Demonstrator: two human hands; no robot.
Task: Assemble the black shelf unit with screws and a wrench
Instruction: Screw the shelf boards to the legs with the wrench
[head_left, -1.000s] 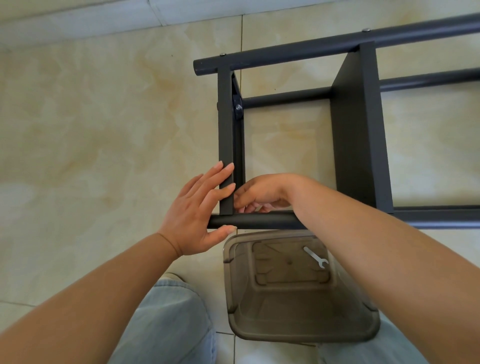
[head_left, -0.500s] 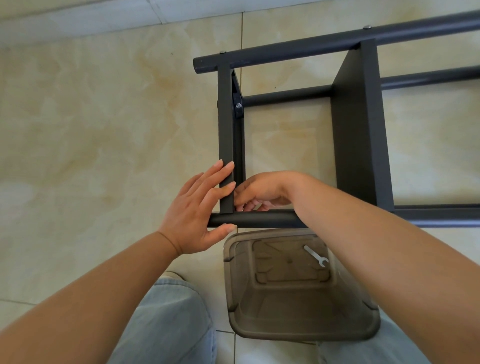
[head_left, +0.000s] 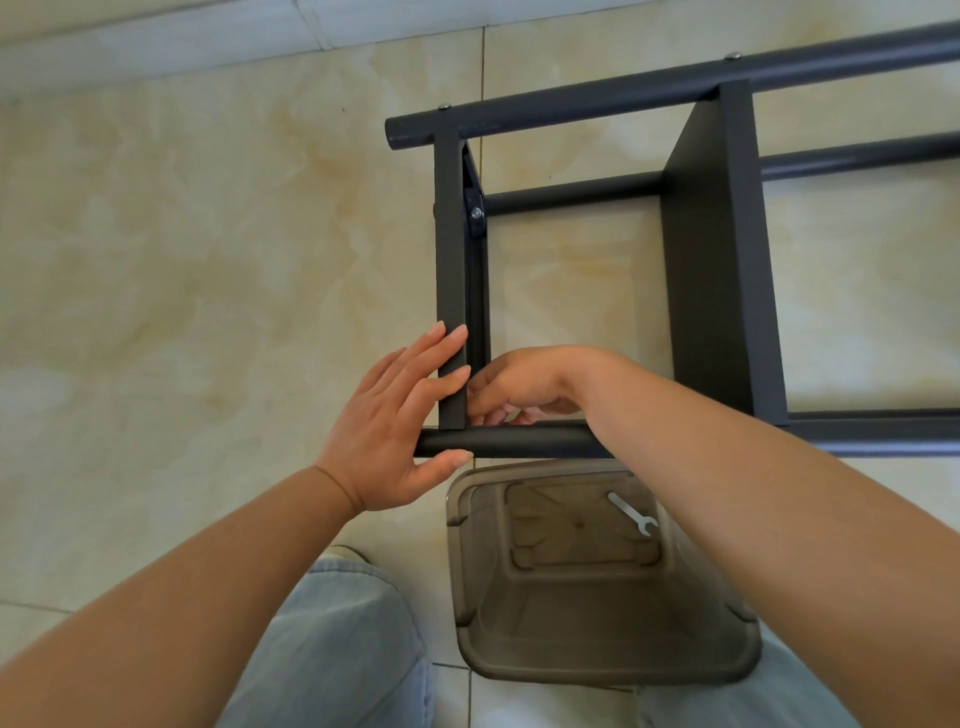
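Head view: left hand (head_left: 387, 421) flat on shelf frame (head_left: 452, 270); right hand (head_left: 519, 384) fingertips hidden, grip unclear.

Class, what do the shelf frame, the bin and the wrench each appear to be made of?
Shelf frame: probably metal tubing with matt black paint, given its even, dull sheen. Bin: smoky translucent plastic; the floor shows through. Wrench: bright silvery metal, probably steel.

A translucent brown plastic bin (head_left: 597, 660) stands on the glossy beige floor tiles (head_left: 208, 249) between two knees in light blue jeans (head_left: 332, 654) — a pale strip of wall base (head_left: 156, 41) runs along the top.
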